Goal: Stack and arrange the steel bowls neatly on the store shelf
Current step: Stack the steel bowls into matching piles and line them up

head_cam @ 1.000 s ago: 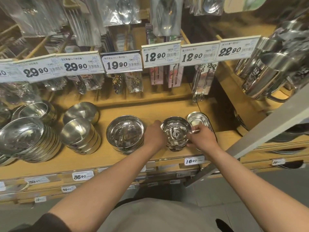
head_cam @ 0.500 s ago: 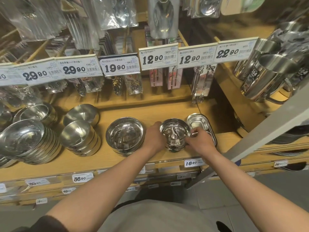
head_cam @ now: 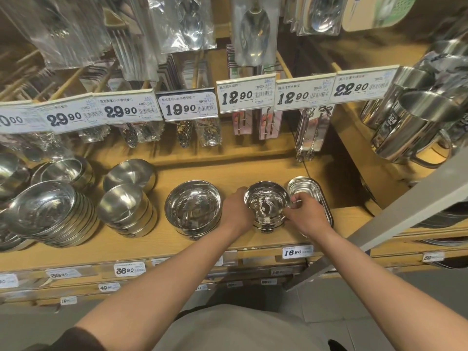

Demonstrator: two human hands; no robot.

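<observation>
A small stack of shiny steel bowls (head_cam: 266, 201) stands on the wooden shelf (head_cam: 253, 173), right of centre. My left hand (head_cam: 235, 211) grips the stack's left side. My right hand (head_cam: 304, 214) holds its right rim, fingers curled over the edge. Left of it sits a wider stack of steel bowls (head_cam: 193, 207). Further left are two stacks of brushed bowls (head_cam: 124, 209) and a leaning row of large shallow bowls (head_cam: 43, 211).
A stack of rectangular steel trays (head_cam: 306, 190) lies just right of my right hand. Steel mugs (head_cam: 410, 127) hang over the shelf at the right. Packaged cutlery and price tags (head_cam: 243, 96) hang above. A grey metal bar (head_cam: 379, 224) slants across the lower right.
My right hand has shifted up onto the small stack's right rim. The view has drifted slightly; the bowls stay in the same spot.
</observation>
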